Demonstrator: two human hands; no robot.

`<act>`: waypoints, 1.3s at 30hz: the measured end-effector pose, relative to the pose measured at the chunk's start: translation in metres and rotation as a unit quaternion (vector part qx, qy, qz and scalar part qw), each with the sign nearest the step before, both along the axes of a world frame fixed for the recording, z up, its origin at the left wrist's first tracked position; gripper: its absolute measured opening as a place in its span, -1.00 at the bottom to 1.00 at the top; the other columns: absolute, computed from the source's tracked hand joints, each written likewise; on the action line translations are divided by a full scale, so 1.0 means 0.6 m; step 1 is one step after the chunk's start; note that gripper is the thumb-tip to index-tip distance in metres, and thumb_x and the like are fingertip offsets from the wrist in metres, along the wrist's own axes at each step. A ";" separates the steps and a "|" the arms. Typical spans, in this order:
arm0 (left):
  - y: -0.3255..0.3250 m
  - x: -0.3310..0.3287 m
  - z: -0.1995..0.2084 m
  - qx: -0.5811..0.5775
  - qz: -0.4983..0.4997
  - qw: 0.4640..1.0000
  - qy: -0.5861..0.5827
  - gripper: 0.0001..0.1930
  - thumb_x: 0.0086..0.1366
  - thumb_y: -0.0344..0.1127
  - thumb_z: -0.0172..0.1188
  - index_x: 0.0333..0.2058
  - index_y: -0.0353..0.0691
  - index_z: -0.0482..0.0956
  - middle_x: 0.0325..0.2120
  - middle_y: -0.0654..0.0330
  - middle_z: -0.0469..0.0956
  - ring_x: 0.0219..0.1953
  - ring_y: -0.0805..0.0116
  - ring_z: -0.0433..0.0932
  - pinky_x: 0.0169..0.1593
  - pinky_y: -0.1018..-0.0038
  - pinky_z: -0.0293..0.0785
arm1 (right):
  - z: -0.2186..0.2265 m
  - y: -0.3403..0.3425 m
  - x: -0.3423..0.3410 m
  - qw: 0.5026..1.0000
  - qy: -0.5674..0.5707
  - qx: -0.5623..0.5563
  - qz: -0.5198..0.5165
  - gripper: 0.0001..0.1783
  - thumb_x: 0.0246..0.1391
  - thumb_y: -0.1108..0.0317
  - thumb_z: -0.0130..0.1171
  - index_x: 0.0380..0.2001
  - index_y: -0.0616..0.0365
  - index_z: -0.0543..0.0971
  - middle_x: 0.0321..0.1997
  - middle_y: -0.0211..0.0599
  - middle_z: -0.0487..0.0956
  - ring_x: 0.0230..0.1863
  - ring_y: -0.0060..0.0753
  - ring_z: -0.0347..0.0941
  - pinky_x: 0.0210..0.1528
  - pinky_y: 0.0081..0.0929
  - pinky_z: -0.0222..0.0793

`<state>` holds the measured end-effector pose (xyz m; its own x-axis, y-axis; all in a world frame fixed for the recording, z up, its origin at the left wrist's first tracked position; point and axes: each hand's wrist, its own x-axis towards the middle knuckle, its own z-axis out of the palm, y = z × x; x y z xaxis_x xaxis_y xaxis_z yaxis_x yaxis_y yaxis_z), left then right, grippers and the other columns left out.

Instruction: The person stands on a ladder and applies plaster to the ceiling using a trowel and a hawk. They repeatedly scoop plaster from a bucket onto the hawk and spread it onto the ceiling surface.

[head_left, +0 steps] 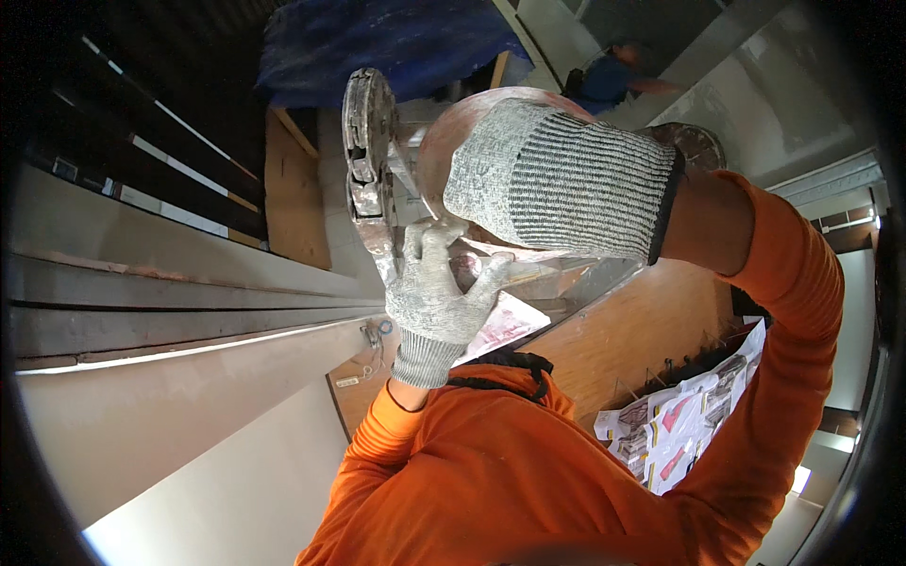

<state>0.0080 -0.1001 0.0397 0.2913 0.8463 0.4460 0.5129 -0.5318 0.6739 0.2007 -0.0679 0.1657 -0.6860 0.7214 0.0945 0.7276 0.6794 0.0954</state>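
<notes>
Both my hands wear grey knitted gloves and meet at a large, round, reddish-grey piece (436, 141) smeared with pale residue. My right hand (528, 174) lies across its face, fingers curled over and tips hidden. Lower down on the left, my left hand (429, 297) is bent around a small reddish rounded part (465, 270), which shows between thumb and forefinger. What its other fingers grip is hidden. Just beyond the left fingers rises a dirty, slotted metal piece (368, 151) with a rounded top. A white sheet with red markings (505, 325) sits below the left hand.
A wooden board (651, 316) runs along the right, with printed papers (675, 424) at its lower end. Long pale ledges (198, 307) lie to the left. Ahead hangs a dark blue sheet (387, 47). Another person (609, 80) is farther off. A dirty round part (694, 146) shows behind my right wrist.
</notes>
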 end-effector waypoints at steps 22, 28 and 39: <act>-0.013 -0.003 -0.006 -0.003 -0.022 0.999 -0.050 -0.33 0.11 -0.22 0.56 0.16 -0.21 0.44 -0.08 0.12 0.55 -0.29 0.36 0.63 -0.20 0.43 0.59 | 0.021 -0.052 0.270 0.800 0.377 -0.451 -0.116 -0.45 0.32 0.39 0.19 0.34 0.19 0.42 0.43 -0.26 0.40 0.36 -0.29 0.41 0.47 -0.30 0.28; -0.017 -0.004 0.004 0.009 -0.003 0.996 -0.091 -0.23 0.14 -0.38 0.46 0.33 -0.20 0.33 0.19 0.08 0.43 -0.16 0.42 0.59 -0.17 0.53 0.55 | 0.044 -0.076 0.262 0.860 0.341 -0.342 -0.163 -0.57 0.41 0.32 0.09 0.27 0.24 0.48 0.30 -0.19 0.51 0.25 -0.42 0.48 0.30 -0.44 0.45; -0.075 -0.076 -0.044 -0.274 -0.014 0.832 -0.483 -0.39 0.36 0.30 0.21 -0.10 -0.23 0.51 -0.47 0.36 0.49 -0.58 0.70 0.26 -0.56 0.72 0.18 | -0.034 -0.261 0.167 0.724 0.594 -0.148 -0.316 -0.57 0.39 0.12 0.02 -0.06 0.36 0.54 -0.42 -0.31 0.61 -0.53 -0.60 0.48 -0.53 -0.56 0.40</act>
